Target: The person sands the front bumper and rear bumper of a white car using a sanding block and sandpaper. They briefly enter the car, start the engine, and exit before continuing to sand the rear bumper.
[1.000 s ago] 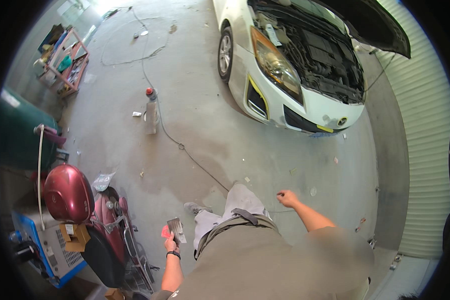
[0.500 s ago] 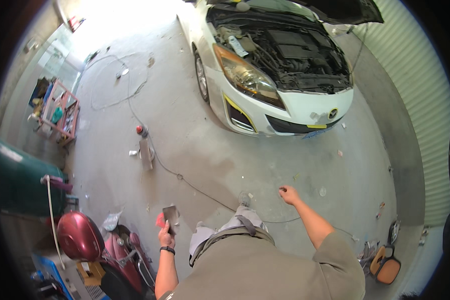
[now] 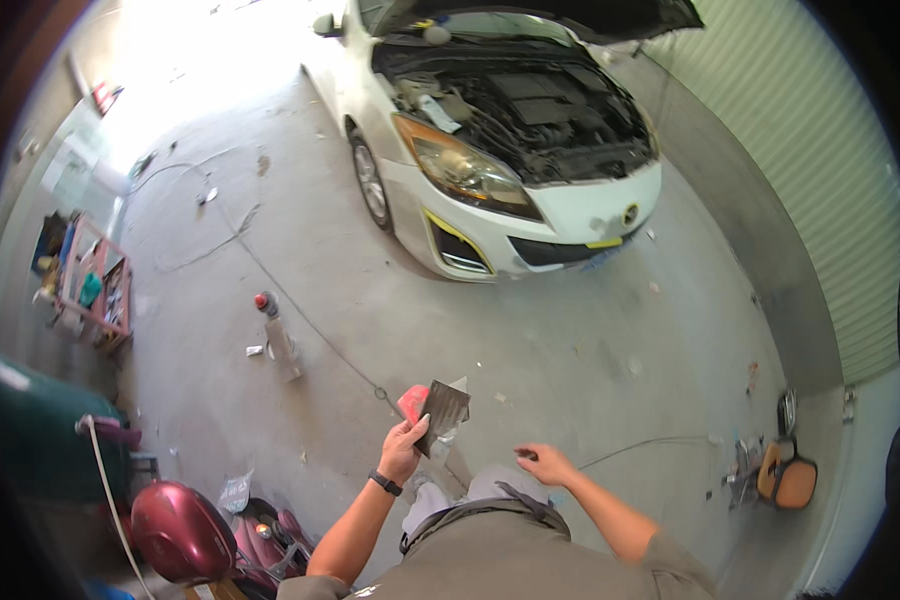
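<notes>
My left hand [image 3: 400, 452] is closed around a dark, flat rectangular sheet [image 3: 448, 408]. A red piece [image 3: 411, 402] shows beside the sheet in the same grip, and a clear, crumpled-looking bit [image 3: 450, 432] pokes out behind it. I cannot make out what exactly the sheet is. My right hand [image 3: 547, 466] hangs in front of my body, its fingers loosely bent with a dark gap between them, and no held thing shows. Ahead stands a white car [image 3: 600, 205] with its bonnet up and yellow tape on the front bumper; neither hand touches it.
A cable [image 3: 315, 335] runs across the floor toward my feet. A red-topped tool [image 3: 266, 303] and a long grey block [image 3: 283, 352] lie left of it. To the left are a pink shelf cart [image 3: 120, 290], a green tank [image 3: 45, 430] and a dark red scooter [image 3: 182, 530]; an orange-brown chair [image 3: 795, 485] stands right.
My left hand has swung forward and right, carrying the sheet and red piece in front of me. My right hand has come down and inward. The view has shifted.
</notes>
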The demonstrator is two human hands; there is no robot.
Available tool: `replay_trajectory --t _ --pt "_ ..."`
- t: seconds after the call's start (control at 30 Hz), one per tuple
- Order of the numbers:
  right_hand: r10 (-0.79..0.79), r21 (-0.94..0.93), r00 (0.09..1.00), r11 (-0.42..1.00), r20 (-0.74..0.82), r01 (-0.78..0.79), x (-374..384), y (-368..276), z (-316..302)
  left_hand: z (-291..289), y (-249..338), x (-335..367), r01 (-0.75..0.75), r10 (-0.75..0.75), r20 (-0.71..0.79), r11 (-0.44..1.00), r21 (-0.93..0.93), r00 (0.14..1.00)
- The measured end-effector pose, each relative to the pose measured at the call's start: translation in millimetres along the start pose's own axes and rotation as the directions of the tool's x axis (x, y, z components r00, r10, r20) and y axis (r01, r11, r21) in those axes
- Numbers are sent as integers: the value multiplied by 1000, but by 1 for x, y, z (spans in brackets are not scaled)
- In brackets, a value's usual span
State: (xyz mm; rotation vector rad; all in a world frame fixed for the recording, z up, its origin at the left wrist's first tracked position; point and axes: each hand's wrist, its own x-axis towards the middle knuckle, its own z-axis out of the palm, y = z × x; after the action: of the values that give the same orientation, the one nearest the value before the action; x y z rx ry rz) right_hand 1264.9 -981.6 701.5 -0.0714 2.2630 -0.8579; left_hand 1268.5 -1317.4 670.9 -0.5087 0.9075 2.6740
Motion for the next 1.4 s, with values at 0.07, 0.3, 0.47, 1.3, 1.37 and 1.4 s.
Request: replay_trajectory --t 0.07,0.3,0.47,1.3,1.37,1.4 --pt "-49 310 998 950 43 34 1 -30 -2 22 -12 -11 55 -55 52 998 7 997" --pt "-126 849 986 506 -106 156 -19 -47 -22 104 -37 -11 145 -161 195 985 94 967" --pt "-216 983 959 -28 -183 181 -29 -2 -61 170 -59 29 125 -170 206 969 214 964" --pt "374 582 526 751 -764 311 -4 343 -530 657 -358 425 280 -432 268 843 460 861" --pt "436 582 477 785 -763 212 -3 376 -592 697 -381 480 60 -356 355 774 630 864" --pt "439 534 400 829 -805 166 -3 395 -630 722 -394 507 -103 -317 432 695 711 845"
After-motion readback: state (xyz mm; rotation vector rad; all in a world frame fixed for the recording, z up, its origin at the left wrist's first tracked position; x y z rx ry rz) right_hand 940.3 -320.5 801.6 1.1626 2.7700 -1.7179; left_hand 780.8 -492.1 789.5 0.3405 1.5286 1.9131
